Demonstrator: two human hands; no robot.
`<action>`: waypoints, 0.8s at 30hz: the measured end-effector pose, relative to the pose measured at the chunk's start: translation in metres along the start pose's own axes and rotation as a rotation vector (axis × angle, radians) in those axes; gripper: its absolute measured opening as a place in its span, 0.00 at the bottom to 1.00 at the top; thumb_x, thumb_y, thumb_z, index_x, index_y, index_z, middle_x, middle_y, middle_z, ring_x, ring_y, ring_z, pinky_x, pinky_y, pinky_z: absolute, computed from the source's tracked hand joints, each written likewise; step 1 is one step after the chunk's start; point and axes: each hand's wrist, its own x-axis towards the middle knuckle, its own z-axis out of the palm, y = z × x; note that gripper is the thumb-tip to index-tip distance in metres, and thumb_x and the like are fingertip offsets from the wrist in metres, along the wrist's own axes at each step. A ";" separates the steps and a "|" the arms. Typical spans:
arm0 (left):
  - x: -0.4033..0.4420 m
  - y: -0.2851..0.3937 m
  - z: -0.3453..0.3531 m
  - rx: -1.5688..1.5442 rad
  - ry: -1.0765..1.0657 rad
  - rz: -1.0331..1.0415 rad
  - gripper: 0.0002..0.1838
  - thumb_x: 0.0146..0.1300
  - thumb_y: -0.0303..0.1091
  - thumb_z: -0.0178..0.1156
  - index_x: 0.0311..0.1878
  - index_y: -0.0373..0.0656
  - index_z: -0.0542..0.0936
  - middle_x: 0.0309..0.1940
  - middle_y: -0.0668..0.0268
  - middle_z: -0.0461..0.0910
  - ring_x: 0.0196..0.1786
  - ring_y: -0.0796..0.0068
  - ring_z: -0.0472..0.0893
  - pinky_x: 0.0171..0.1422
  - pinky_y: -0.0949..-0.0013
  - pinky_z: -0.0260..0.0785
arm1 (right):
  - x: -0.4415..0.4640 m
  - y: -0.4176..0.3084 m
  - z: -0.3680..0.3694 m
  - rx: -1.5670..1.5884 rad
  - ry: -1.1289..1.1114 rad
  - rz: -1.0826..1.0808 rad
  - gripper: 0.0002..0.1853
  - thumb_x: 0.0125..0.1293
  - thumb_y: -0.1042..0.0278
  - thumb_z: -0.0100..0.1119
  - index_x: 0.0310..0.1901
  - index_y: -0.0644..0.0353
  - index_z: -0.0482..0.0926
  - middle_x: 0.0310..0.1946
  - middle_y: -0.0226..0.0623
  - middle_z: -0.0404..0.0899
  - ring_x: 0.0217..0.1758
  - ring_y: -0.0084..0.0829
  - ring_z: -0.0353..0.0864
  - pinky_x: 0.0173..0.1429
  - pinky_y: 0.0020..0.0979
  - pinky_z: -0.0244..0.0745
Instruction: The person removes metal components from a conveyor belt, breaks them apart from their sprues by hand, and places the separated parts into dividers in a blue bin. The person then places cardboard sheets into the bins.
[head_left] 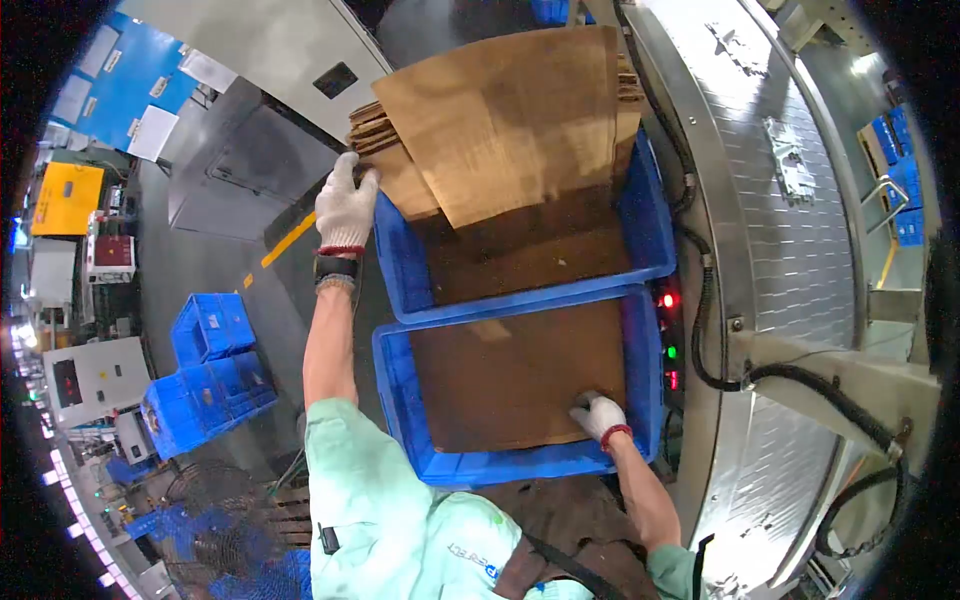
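Note:
My left hand (345,205), in a white knitted glove, is at the left edge of a stack of cardboard sheets (375,135) in the far blue bin (400,275). Its thumb and fingers are apart; whether they touch the stack I cannot tell. A large cardboard sheet (510,120) leans over the stack, tilted. My right hand (600,415), gloved too, rests on a brown cardboard sheet (515,380) lying flat in the near blue bin (395,385). Its fingers are partly stretched out near the right front corner.
On the right runs a metal conveyor (780,300) carrying metal parts (790,160), with black cables (700,330) along its side. Blue crates (210,390) stand on the floor at left, near a fan (215,510). A grey cabinet (245,165) is beyond my left hand.

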 end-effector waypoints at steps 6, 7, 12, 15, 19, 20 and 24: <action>-0.010 0.018 -0.034 -0.170 -0.150 0.069 0.16 0.68 0.43 0.74 0.47 0.42 0.85 0.42 0.49 0.88 0.48 0.44 0.89 0.54 0.48 0.82 | 0.008 0.009 0.007 0.016 -0.024 0.014 0.24 0.72 0.46 0.71 0.59 0.56 0.90 0.54 0.52 0.92 0.61 0.54 0.91 0.66 0.49 0.84; -0.008 0.015 -0.041 -0.136 -0.275 0.062 0.16 0.69 0.43 0.73 0.49 0.42 0.86 0.43 0.48 0.88 0.48 0.44 0.89 0.53 0.51 0.82 | 0.008 0.008 0.006 0.035 -0.019 0.000 0.25 0.72 0.45 0.71 0.59 0.56 0.90 0.55 0.51 0.92 0.62 0.54 0.90 0.67 0.49 0.83; 0.005 0.025 -0.050 0.265 -0.367 0.324 0.13 0.72 0.45 0.69 0.44 0.45 0.86 0.40 0.49 0.86 0.47 0.42 0.88 0.50 0.45 0.81 | 0.006 0.003 0.003 -0.008 -0.022 0.020 0.28 0.74 0.41 0.68 0.65 0.52 0.87 0.62 0.52 0.90 0.67 0.55 0.88 0.71 0.49 0.82; 0.022 0.029 -0.061 0.238 -0.286 0.325 0.12 0.75 0.44 0.67 0.44 0.46 0.86 0.42 0.50 0.87 0.46 0.42 0.88 0.52 0.44 0.81 | 0.016 0.020 0.013 -0.097 -0.049 0.001 0.31 0.75 0.39 0.65 0.72 0.49 0.83 0.65 0.53 0.88 0.68 0.57 0.87 0.73 0.52 0.82; 0.064 0.033 -0.108 0.090 -0.040 0.420 0.11 0.74 0.43 0.67 0.50 0.48 0.89 0.46 0.51 0.88 0.52 0.44 0.88 0.56 0.46 0.81 | 0.005 0.011 0.004 -0.045 -0.055 -0.072 0.30 0.75 0.38 0.64 0.68 0.50 0.86 0.64 0.53 0.89 0.66 0.56 0.88 0.71 0.52 0.82; 0.072 0.033 -0.123 0.062 0.043 0.464 0.12 0.75 0.43 0.66 0.52 0.48 0.89 0.48 0.51 0.89 0.54 0.45 0.88 0.57 0.48 0.82 | 0.000 0.007 0.000 -0.019 -0.053 -0.089 0.30 0.75 0.38 0.64 0.67 0.50 0.87 0.64 0.53 0.89 0.66 0.56 0.89 0.71 0.52 0.82; 0.104 0.039 -0.213 0.183 0.329 0.508 0.13 0.81 0.39 0.61 0.59 0.47 0.89 0.52 0.59 0.90 0.51 0.56 0.91 0.55 0.55 0.83 | -0.006 0.003 -0.002 0.033 -0.085 -0.023 0.31 0.73 0.39 0.66 0.65 0.55 0.88 0.64 0.54 0.89 0.66 0.56 0.88 0.71 0.52 0.82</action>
